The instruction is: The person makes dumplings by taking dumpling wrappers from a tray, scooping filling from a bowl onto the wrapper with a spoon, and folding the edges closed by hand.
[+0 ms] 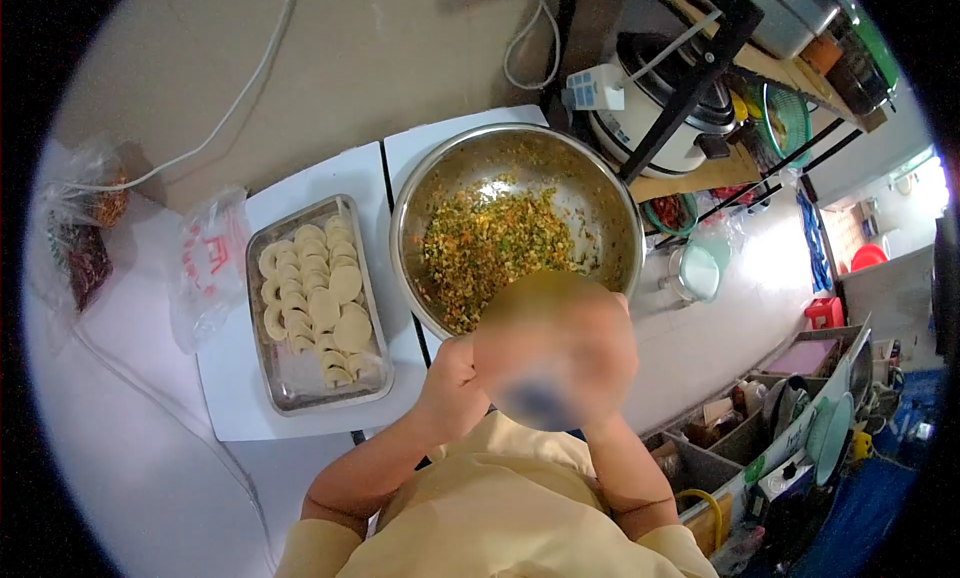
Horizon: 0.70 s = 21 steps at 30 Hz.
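My left hand (457, 390) is at the near rim of a large steel bowl (610, 203). Its fingers curl inward, and a round blur covers whatever they hold. On the other side of that blur is my right hand (604, 420), its fingers almost wholly hidden. Chopped filling (495, 243) in orange, yellow and green lies in the bowl, with bits stuck to the wall. Left of the bowl, a metal tray (262, 323) carries rows of overlapping round dough wrappers (318, 278); they lie nearest to my left hand.
A plastic bag (208, 268) lies beside the tray on the white table (230, 413). Bagged food (85, 238) sits farther left. At right, a black-framed shelf (700, 78) stands around a rice cooker (650, 128), with a power strip (597, 86) nearby. Crates (700, 458) hold clutter lower right.
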Motion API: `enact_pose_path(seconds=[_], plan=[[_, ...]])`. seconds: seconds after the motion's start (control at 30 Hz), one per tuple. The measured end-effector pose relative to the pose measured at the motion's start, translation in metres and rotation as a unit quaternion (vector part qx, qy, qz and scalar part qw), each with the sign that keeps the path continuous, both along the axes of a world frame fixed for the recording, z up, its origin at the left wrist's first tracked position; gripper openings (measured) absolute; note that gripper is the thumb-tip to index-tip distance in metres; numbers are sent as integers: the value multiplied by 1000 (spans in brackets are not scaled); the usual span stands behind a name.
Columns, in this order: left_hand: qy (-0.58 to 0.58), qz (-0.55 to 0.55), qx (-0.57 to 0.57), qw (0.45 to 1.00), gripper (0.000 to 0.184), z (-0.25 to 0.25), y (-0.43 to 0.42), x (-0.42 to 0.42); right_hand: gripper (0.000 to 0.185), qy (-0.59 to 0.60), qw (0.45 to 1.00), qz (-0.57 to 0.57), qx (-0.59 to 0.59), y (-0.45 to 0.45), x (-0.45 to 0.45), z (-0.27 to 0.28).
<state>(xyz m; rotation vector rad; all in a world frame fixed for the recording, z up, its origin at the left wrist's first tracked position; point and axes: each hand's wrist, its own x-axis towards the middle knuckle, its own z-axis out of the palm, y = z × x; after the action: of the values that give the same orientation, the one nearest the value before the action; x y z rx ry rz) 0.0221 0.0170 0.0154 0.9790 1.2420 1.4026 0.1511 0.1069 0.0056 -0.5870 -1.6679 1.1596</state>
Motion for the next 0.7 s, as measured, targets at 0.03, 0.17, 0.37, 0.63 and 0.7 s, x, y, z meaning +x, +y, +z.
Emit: enact_pose_path(seconds=[0.03, 0.17, 0.37, 0.63, 0.7], plan=[[2, -1, -5, 1000, 46, 1, 0, -1, 19, -39, 999, 3, 30, 1, 1, 2], [-43, -29, -30, 998, 65, 12, 5, -2, 19, -93, 986, 39, 130, 16, 6, 3], [-97, -41, -17, 994, 69, 2, 9, 0, 10, -115, 979, 49, 158, 20, 4, 5], [-8, -33, -28, 999, 73, 1, 10, 0, 11, -163, 958, 62, 228, 21, 1, 7], [22, -33, -32, 999, 75, -4, 10, 0, 13, -138, 968, 62, 199, 20, 0, 4]])
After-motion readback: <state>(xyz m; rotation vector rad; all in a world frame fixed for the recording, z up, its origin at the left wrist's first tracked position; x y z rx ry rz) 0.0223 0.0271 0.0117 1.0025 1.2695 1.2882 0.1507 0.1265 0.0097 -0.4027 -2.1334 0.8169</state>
